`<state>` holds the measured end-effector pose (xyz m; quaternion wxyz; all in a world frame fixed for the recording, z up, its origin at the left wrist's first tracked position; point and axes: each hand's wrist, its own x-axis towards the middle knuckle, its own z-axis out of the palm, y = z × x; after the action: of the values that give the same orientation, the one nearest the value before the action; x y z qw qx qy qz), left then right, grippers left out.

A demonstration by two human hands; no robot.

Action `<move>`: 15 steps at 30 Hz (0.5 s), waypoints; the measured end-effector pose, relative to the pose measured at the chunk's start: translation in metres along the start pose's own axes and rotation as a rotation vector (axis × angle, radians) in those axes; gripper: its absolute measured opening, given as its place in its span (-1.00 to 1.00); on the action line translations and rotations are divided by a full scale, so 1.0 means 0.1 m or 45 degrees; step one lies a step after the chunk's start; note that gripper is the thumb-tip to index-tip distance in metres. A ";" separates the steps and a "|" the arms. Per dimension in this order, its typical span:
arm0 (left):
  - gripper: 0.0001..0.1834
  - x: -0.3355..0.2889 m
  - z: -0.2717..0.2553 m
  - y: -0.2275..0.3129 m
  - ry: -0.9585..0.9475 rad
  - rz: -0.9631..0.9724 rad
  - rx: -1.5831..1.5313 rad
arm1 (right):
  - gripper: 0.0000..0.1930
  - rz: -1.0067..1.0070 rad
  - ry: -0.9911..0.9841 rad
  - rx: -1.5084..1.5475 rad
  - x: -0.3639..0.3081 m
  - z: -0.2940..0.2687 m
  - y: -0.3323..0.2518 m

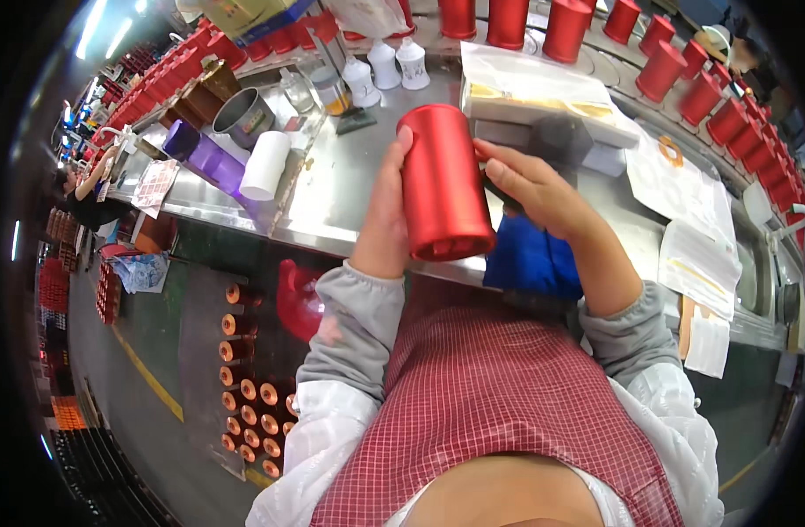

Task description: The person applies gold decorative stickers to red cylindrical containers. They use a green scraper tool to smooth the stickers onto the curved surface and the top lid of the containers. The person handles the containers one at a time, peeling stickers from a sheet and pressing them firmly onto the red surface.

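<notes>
A glossy red metal cylinder (444, 189) is held up above the front edge of the steel worktable, slightly tilted. My left hand (391, 202) is wrapped round its left side, thumb toward the upper rim. At its right side is my right hand (530, 184), with the index finger and thumb drawn together close against the wall. Whether a small item sits between those fingertips cannot be made out. A blue cloth (532, 259) lies at the table edge below my right hand.
On the steel worktable (332, 189) stand a white roll (266, 165), a purple bottle (205, 158), a grey metal pot (244, 117) and white bottles (411, 63). An open carton (543, 97) and papers (683, 193) lie right. Red cylinders (565, 31) line the back; copper-topped pieces (249, 391) stand lower left.
</notes>
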<state>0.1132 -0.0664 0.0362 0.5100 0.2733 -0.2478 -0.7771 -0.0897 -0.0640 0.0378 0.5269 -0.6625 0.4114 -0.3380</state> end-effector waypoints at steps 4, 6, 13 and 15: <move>-0.38 0.10 -0.08 -0.03 -0.015 -0.045 -0.016 | -0.34 0.086 0.003 0.006 -0.01 0.00 -0.06; -0.38 0.11 -0.07 -0.04 -0.015 -0.023 0.000 | -0.32 0.088 0.001 -0.003 -0.01 -0.01 -0.06; -0.32 0.24 -0.14 -0.08 0.047 0.107 0.052 | -0.27 0.016 -0.041 -0.069 0.01 -0.05 -0.08; -0.25 0.28 -0.17 -0.11 0.107 0.392 0.279 | -0.25 -0.139 -0.038 -0.244 0.02 -0.05 -0.02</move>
<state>0.1081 -0.0902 0.0111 0.5998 0.3182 -0.3484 -0.6463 -0.0927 -0.0679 0.0408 0.4480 -0.7362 0.3972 -0.3155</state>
